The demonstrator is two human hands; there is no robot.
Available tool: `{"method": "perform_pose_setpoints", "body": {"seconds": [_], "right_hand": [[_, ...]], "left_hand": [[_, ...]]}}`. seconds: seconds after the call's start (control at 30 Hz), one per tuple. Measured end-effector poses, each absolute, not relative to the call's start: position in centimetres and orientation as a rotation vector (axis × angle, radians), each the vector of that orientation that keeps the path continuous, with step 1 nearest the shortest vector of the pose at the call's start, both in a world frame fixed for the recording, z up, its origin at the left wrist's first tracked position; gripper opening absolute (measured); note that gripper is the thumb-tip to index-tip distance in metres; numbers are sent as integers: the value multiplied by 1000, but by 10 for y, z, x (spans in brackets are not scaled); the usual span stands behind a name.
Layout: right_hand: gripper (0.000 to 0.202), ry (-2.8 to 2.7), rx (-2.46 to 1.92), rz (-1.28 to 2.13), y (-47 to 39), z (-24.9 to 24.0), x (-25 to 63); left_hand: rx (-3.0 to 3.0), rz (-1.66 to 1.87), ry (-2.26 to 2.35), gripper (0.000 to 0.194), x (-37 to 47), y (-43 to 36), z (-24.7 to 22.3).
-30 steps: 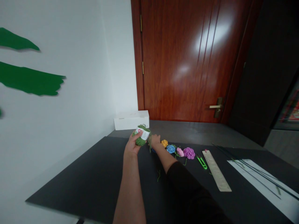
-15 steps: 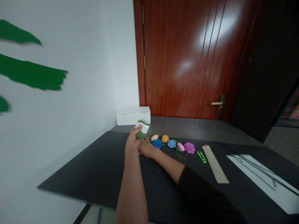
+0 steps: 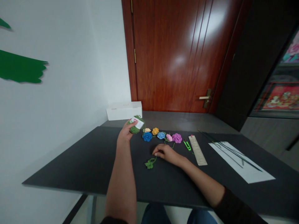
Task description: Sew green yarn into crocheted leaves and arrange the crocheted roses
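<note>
My left hand (image 3: 125, 132) is closed around a skein of green yarn (image 3: 135, 129) with a white paper band, raised above the far left part of the table. Lower and further right, my right hand (image 3: 166, 153) pinches a green yarn tail (image 3: 154, 159) between thumb and fingertips. That tail runs to a small green crocheted leafy piece (image 3: 149, 164) on the dark tabletop. Beyond my hands lie crocheted flowers: a dark blue one (image 3: 147, 136), a yellow one (image 3: 155, 131), a light blue one (image 3: 161, 135), a pink one (image 3: 169, 137), a purple one (image 3: 177, 138) and a cream one (image 3: 146, 130).
Green thread snips (image 3: 187, 145) and a pale ruler (image 3: 197, 150) lie right of the flowers. Dark thin stems (image 3: 243, 157) rest across a white sheet (image 3: 252, 175). A white box (image 3: 123, 112) stands at the back by the wall.
My right hand has left the skein and moved right and nearer to me. The green crocheted piece now shows on the table. The view has turned right.
</note>
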State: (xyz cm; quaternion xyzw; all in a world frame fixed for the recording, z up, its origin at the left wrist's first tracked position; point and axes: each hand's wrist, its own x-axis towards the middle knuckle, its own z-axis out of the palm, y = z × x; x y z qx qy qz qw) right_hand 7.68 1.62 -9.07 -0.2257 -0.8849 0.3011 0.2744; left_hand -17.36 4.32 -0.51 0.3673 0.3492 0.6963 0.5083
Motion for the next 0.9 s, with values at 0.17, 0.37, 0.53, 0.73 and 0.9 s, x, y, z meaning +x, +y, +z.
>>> {"method": "perform_pose_setpoints", "body": {"seconds": [0.17,0.37,0.53,0.73,0.9], "right_hand": [[18,-2378,-697,791,7,-81,79],[32,-2670,-645,379,-14,-76,53],[17,-2513,-747,531,-5,-79,42],[24,-2282,-1263,577,33,-70,50],[11,-2298,-1248,503,34,-71,65]], "left_hand": [[923,1638,867,42,-164,42,-6],[906,1636,895,46,-163,45,-7],[937,1649,872,44,-163,46,-5],[987,1619,891,46,-161,47,-4],[1105,1423,1028,49,-156,52,-12]]}}
